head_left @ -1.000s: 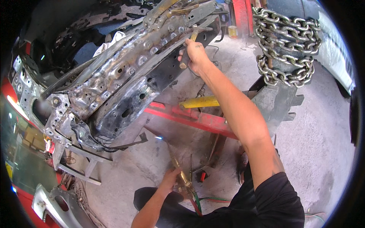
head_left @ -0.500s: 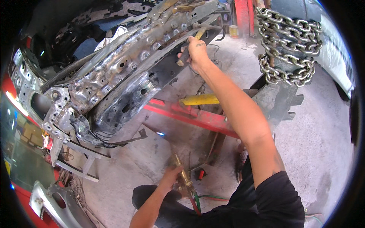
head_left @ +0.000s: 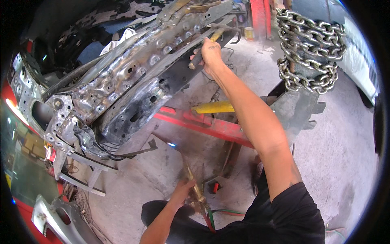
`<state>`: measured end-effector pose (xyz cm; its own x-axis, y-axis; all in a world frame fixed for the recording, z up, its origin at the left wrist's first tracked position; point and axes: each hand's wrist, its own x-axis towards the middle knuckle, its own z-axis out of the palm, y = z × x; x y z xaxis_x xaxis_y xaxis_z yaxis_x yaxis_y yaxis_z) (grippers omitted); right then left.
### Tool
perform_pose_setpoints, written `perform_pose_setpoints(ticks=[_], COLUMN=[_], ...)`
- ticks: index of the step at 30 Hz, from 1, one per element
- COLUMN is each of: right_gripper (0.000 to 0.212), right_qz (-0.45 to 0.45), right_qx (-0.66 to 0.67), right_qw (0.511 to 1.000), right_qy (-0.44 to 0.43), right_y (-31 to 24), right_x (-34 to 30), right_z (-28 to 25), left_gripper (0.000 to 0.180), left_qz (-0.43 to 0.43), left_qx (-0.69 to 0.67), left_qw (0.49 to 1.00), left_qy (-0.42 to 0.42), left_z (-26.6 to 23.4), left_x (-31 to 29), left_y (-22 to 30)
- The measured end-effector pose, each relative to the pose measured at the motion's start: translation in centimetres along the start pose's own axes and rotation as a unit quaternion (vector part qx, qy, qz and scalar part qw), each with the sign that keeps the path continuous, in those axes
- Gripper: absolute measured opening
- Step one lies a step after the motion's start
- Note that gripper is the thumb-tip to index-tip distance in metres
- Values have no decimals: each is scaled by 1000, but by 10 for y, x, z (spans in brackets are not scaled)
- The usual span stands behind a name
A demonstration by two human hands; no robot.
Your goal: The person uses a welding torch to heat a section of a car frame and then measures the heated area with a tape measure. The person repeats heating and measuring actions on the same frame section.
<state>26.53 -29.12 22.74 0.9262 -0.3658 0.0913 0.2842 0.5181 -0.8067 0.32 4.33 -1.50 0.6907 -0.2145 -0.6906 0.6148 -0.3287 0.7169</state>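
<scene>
My right hand [head_left: 211,53] is wrapped round the wooden handle of a hammer [head_left: 217,35], its metal head lying by the upper end of a dented car body panel. That panel [head_left: 140,109] is long, black and scorched, with bare, holed metal [head_left: 122,75] running along its far side. Lower down, my left hand [head_left: 185,190] grips a brass gas torch [head_left: 198,192]. A small blue-white flame [head_left: 172,145] glows at the torch's tip, below the panel and apart from it. Red and green hoses [head_left: 210,217] trail from the torch's lower end.
A red steel beam [head_left: 203,128] and a yellow bar [head_left: 214,107] cross beneath my right arm. Heavy chain [head_left: 310,61] wraps a post at the right. A metal stand [head_left: 91,175] and a silver car panel [head_left: 67,221] are at the lower left.
The view has shifted very slightly. Both hands keep their grips in nearly the same places, and the torch flame still burns.
</scene>
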Motion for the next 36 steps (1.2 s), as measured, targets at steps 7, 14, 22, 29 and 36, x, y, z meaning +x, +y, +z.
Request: perform_pose_setpoints(ticks=[7,14,22,29,36], right_gripper=[25,29,27,26,32], right_qz=[44,-18,12,34,-11], right_qx=[-28,19,28,-36,18], right_qw=[998,1000,999,998,999], right_qy=[-36,13,-35,-48,-28], right_y=[-19,-5,-28,-41,-22], right_x=[14,5,15,9,-1], right_z=[-22,-7,-10,-12,-12], left_gripper=[57,48,46,46,41], left_qz=[1,10,17,31,40], left_qx=[-12,-1,-21,-7,-46], left_qw=[1000,1000,999,999,998], left_qy=[-7,-4,-19,10,-13], left_z=[-6,7,5,8,7], left_x=[15,3,6,13,13], left_y=[-9,5,3,-3,-1])
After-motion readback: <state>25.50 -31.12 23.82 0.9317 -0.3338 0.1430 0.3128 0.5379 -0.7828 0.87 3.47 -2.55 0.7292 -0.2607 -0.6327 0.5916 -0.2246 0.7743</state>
